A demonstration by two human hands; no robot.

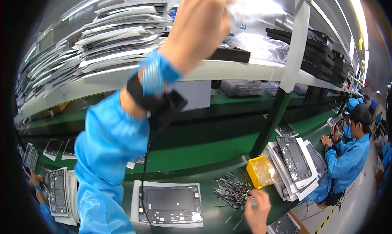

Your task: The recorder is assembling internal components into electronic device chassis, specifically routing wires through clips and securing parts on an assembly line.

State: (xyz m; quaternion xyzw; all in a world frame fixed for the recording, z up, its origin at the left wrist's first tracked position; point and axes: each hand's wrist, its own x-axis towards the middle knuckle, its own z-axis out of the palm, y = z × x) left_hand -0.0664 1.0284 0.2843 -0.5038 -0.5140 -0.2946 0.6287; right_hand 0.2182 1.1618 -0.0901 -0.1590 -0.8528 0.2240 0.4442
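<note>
My left hand is raised high over the shelf edge, its fingers closed. Beside its fingertips is a bright whitish blur, and I cannot make out what the fingers hold. A light blue band and a black strap with a small dark device circle that wrist. Low on the right, my right hand is at the edge of a heap of thin black cables. Its thumb and forefinger are curved and apart, with nothing plainly between them. On the green bench left of the heap, a dark tablet housing lies on a white sheet.
A yellow bin with clear plastic stands beyond the cables, next to stacked tablet housings with white sheets. A post rises behind. Piled sheets fill the upper shelf. Co-workers sit at right; another's hand shows far left.
</note>
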